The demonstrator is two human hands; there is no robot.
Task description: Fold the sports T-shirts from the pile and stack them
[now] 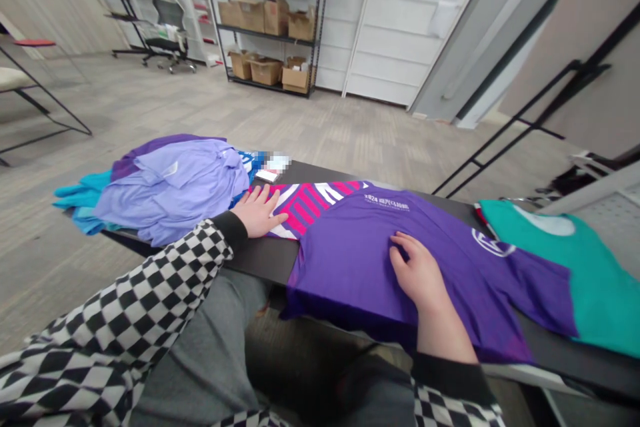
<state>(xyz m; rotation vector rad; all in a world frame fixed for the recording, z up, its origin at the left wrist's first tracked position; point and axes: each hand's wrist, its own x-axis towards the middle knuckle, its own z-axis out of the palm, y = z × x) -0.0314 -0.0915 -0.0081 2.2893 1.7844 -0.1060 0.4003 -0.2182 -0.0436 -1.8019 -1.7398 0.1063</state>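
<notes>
A purple shirt lies spread across a dark narrow table, its lower edge hanging over the near side. Its pink and white patterned sleeve points left. My left hand rests flat on the end of that sleeve, fingers spread. On the middle of the shirt lies my right hand, its fingers bent and the thumb near the index finger; whether it pinches any cloth is unclear. White print shows near the collar.
Left on the table is a heap of lavender, blue and purple clothes, with a phone-like object beside it. A teal shirt lies at the right end. Beyond stand a shelf with cardboard boxes and an office chair.
</notes>
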